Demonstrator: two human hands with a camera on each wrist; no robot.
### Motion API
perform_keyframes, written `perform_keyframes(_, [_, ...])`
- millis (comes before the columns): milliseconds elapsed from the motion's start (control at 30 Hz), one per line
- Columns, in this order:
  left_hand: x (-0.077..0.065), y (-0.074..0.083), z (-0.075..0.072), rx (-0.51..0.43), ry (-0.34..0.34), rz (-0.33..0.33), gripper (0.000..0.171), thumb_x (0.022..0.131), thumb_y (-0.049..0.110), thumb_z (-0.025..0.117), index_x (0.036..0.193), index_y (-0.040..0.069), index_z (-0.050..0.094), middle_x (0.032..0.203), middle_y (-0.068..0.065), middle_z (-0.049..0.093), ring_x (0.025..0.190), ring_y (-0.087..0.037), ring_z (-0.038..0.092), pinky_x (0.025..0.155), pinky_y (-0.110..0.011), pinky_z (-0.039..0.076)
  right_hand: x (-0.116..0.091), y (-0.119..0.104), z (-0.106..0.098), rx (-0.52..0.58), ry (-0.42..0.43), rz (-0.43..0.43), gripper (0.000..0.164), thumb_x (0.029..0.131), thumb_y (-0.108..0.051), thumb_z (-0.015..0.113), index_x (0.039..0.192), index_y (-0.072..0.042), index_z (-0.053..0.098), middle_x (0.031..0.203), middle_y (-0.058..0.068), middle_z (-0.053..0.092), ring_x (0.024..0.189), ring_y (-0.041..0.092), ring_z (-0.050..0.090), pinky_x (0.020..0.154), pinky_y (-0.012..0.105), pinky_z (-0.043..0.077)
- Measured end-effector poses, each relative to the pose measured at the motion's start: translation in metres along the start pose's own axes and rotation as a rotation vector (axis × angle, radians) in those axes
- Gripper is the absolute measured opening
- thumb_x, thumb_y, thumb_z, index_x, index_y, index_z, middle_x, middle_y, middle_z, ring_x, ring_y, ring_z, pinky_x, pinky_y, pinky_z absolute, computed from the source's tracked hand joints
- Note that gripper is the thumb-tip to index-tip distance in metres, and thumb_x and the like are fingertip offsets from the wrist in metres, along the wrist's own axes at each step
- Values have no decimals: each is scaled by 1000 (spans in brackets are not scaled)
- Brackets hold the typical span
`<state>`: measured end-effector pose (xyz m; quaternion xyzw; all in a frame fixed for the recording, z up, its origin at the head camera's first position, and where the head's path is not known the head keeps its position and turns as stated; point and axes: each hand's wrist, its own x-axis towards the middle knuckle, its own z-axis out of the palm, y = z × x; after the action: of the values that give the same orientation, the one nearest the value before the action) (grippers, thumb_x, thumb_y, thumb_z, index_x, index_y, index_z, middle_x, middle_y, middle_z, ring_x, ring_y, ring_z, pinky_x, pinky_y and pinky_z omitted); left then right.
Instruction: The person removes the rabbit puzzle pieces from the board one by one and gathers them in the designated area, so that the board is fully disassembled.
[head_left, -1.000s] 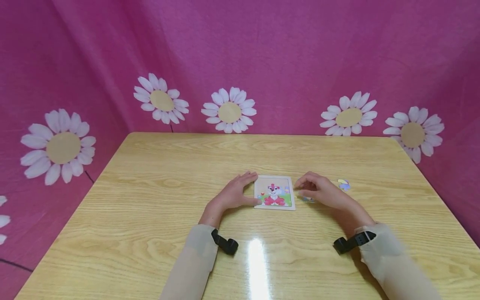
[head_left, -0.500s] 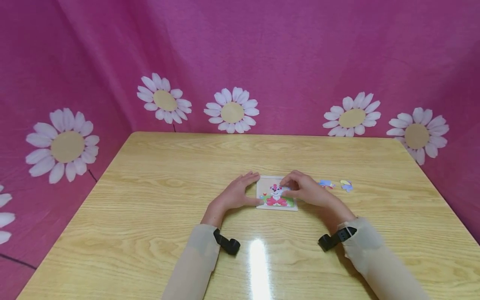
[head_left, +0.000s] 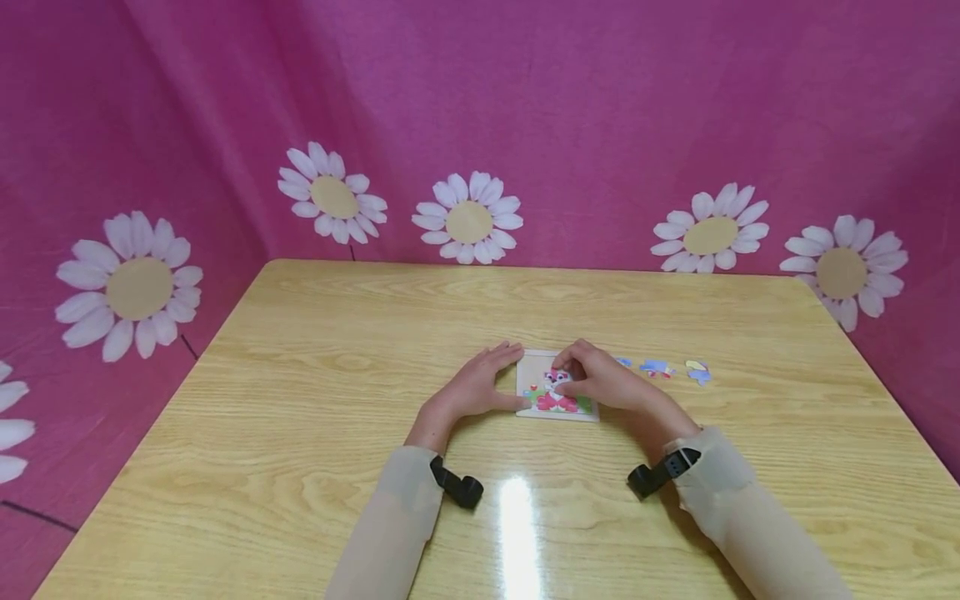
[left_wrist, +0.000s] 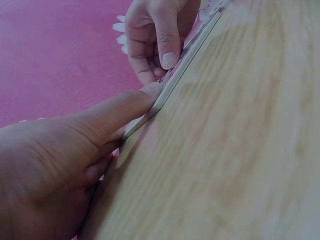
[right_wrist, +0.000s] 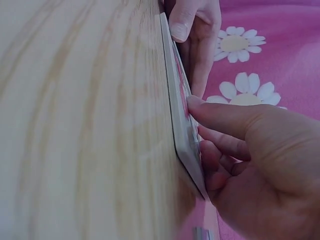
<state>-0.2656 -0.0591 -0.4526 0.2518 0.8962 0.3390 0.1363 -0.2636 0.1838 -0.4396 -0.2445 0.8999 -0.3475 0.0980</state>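
A small jigsaw puzzle board (head_left: 534, 363) with a pale frame lies flat on the table. Its picture shows a pink and white cartoon animal on green, and bare wood shows along its top. At the left edge rests my left hand (head_left: 476, 385), thumb on the lower corner and straight fingers by the upper one. My right hand (head_left: 606, 379) is over the board's right half, its thumb and curled forefinger around a puzzle piece (head_left: 556, 377) at the animal's head. In the right wrist view, the right thumb (right_wrist: 225, 116) touches the picture surface. The right hand covers the board's right side.
Beyond the right hand lie loose puzzle pieces: a partly covered blue one (head_left: 623, 362), a blue and red one (head_left: 657, 367) and a blue and yellow one (head_left: 698, 372). The wooden table (head_left: 337, 333) meets a pink flowered cloth (head_left: 585, 125) at the back.
My right hand has moved left from beside the board to over it, uncovering loose pieces on the right. The left hand stays at the board's left edge. The view has shifted slightly.
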Motion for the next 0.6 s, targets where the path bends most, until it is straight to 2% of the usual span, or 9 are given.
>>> perform_keyframes(300, [0,0,-1,0,-1,-2,84,84,38,76,153,13,35,162,-1,30,154,-16,16,128,-36,9,-1,-5,1,-1,7,11,25,89,-7,70,108,3,58,100,14,51,91,20,48,75,21,42])
perform_keyframes(600, [0,0,-1,-1,-5,-5,84,84,38,76,153,13,35,162,-1,29,154,-16,16,128,-37,9,-3,-9,4,-52,54,-15,26,88,-6,71,107,1,55,96,10,47,86,17,45,70,19,40])
